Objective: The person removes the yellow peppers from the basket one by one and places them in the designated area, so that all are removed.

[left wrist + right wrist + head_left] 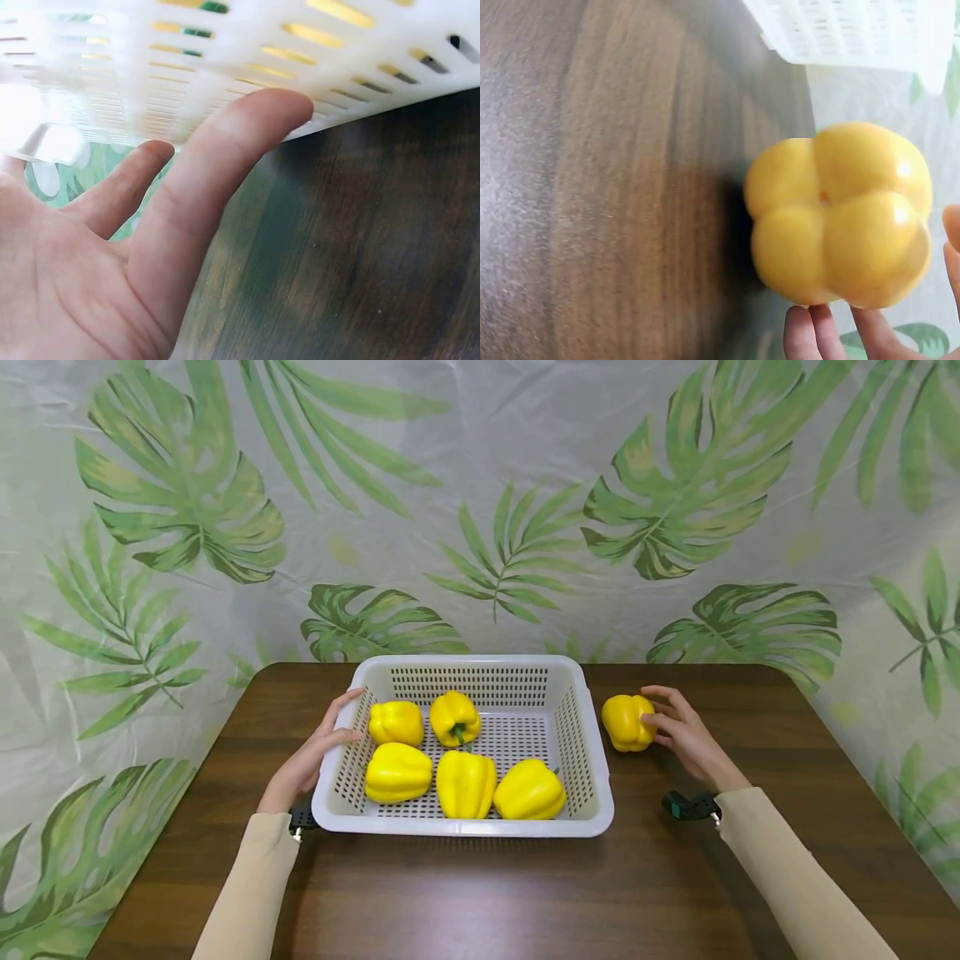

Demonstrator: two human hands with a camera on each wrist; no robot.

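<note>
A white perforated plastic basket [461, 828] stands on the table, holding several yellow bell peppers [467, 783]. Along its left side is my left hand [303, 762], thumb and fingers extended and touching the rim and outer wall. In the left wrist view the thumb [225, 150] lies nearly straight against the slotted wall. Right of the basket, one yellow bell pepper [627, 723] lies on the table with its lobed end towards the right wrist camera. My right hand [688, 737] is at its right side. Its fingertips [801, 330] meet the pepper's edge; the thumb [952, 225] appears apart from it.
The dark brown wooden table [480, 902] meets a leaf-patterned cloth [510, 468] hanging behind its back edge. Black straps with cameras are worn on both wrists; the right wrist's strap [690, 806] hangs over the table.
</note>
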